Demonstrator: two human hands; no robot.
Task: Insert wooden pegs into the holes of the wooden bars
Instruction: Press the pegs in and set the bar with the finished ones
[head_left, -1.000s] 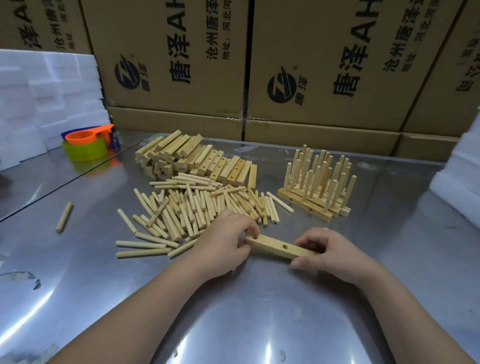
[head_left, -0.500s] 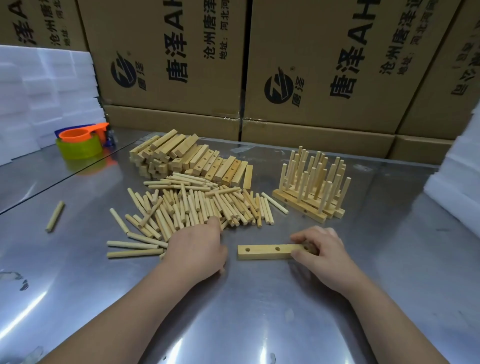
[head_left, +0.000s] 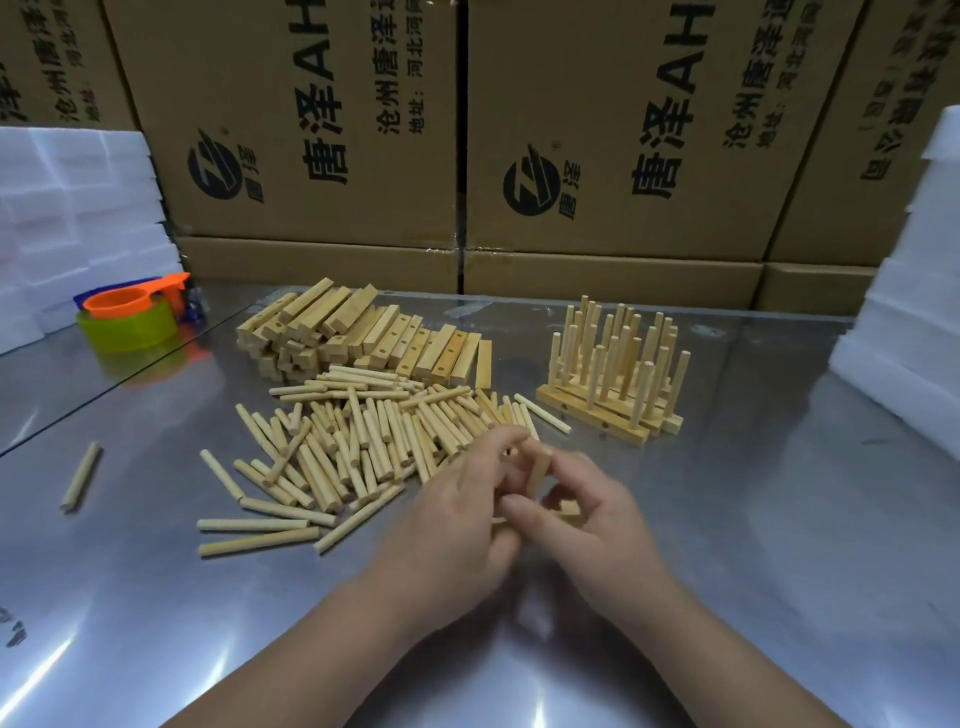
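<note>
Behind the pegs (head_left: 363, 441), cartons (head_left: 311, 130) (唐泽)

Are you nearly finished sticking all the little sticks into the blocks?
Not nearly. Done: a small batch of pegged bars stands on the right. In hand: the left hand pinches one peg upright while the right hand holds a bar, mostly hidden, beneath it. Left to do: a big stack of empty bars and a wide pile of loose pegs, plus one stray peg on the left.
</note>
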